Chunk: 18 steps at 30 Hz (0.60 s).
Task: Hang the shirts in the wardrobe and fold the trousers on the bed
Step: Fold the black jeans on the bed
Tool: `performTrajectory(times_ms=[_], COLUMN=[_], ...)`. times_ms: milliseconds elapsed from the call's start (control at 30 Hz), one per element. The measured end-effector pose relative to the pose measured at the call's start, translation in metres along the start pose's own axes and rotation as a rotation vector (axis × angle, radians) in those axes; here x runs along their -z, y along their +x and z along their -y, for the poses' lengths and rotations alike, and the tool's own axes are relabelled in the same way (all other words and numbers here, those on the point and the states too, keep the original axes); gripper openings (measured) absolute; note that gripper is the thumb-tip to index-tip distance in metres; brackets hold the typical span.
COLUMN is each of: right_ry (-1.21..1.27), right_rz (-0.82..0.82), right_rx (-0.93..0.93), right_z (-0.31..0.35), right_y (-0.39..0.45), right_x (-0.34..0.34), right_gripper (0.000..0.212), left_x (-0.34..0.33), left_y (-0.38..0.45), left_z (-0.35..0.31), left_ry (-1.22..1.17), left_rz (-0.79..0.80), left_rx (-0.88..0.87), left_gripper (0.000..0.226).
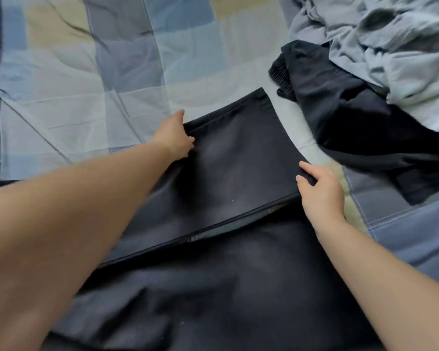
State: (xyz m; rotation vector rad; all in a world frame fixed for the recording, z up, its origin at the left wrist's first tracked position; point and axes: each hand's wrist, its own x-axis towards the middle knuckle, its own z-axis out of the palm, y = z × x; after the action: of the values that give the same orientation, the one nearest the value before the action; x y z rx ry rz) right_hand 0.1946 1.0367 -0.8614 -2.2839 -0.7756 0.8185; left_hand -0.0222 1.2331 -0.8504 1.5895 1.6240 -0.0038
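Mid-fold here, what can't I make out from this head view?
- Dark trousers: near end cut off by the bottom edge; part hidden under the left forearm.
- Left hand: fingertips tucked under the trouser edge, so the grip is unclear.
- Right hand: fingers below the fold hidden.
- Black garment: partly buried under the grey clothes; its type is unclear.
- Wardrobe: out of view.

- Trousers (233,158): plain black.
- Bed cover (86,79): checked in blue, grey, pale green and beige.
- Heaped garment (390,41): light grey-blue.
- Crumpled garment (345,115): black.
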Motion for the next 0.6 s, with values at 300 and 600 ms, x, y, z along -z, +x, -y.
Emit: performTrajectory(times_ms=[300, 600], right_ry=[-0.003, -0.212], right_rz=[-0.039, -0.02], right_rx=[0.029, 0.121], right_z=[-0.024, 0.0], right_y=[0.014, -0.02], right_x=[0.022, 0.021], right_gripper=[0.034, 0.05], left_x=[-0.008, 0.028], left_y=[0.031, -0.02], left_z=[-0.03, 0.021], left_ry=[0.066, -0.202], left_rz=[-0.064, -0.049], left_rx=[-0.148, -0.059], left_gripper=[0.038, 0.037])
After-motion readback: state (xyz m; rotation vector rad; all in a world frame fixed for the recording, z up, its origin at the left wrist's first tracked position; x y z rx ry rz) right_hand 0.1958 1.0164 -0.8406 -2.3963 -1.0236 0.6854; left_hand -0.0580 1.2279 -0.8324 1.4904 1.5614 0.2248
